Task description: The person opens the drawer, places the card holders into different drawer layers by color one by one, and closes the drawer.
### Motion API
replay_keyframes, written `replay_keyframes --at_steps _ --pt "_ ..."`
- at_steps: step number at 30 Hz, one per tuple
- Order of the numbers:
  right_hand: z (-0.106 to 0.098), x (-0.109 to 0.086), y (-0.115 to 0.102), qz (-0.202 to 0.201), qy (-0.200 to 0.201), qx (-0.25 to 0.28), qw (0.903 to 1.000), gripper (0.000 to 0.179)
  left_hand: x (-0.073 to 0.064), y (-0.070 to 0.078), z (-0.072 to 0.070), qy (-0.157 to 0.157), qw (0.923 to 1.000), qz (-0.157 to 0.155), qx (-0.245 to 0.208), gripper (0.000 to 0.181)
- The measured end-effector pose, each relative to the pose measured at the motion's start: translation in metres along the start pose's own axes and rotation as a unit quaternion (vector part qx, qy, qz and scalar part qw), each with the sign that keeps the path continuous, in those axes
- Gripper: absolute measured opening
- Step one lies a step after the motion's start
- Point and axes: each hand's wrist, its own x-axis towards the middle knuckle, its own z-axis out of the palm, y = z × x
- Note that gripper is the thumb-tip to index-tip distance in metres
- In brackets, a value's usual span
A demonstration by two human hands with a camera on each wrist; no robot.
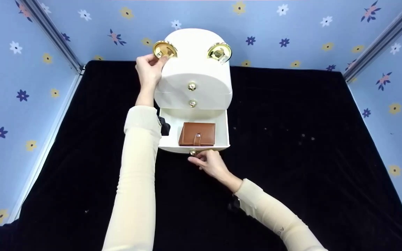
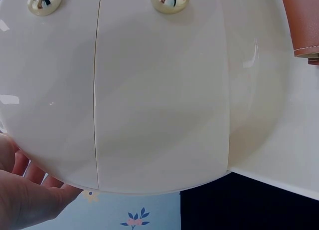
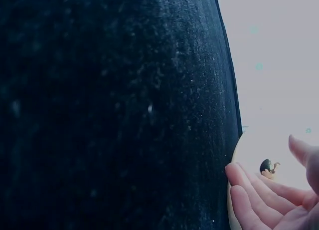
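Note:
A white box with a rounded top [image 1: 195, 69] and drawers stands near the back wall. Two round gold dish-shaped pieces stick up from its top. My left hand [image 1: 148, 71] pinches the left gold piece [image 1: 162, 48], thumb against its inner face. The bottom drawer [image 1: 168, 139] is pulled out, and a brown wallet [image 1: 198, 133] with a strap lies in it. At the drawer's front, my right hand [image 1: 212, 163] is beside the gold knob [image 1: 193, 152]. In the right wrist view its fingers [image 3: 259, 195] are extended along the drawer front, thumb apart.
The right gold piece [image 1: 219, 52] stands opposite the held one. Two more gold knobs, upper [image 1: 192, 86] and lower [image 1: 193, 103], sit on the closed fronts. Black cloth [image 1: 291, 157] covers the table, with flowered blue walls [image 1: 204, 12] around it.

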Motion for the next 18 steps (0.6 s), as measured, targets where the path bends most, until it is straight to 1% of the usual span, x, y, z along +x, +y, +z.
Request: replay_keyframes --at_steps 4,11,18 --pt "0.003 0.003 0.002 0.018 -0.008 0.026 0.9995 0.034 0.000 0.000 0.000 0.001 1.0000 0.000 -0.003 0.027" --pt "0.007 0.007 0.003 0.035 -0.001 0.026 0.9991 0.036 0.001 -0.001 0.000 0.000 1.0000 -0.004 -0.002 0.027" --pt "0.012 0.008 0.003 0.046 0.011 0.075 0.9960 0.033 0.000 -0.001 0.000 0.002 1.0000 -0.001 0.000 0.027"
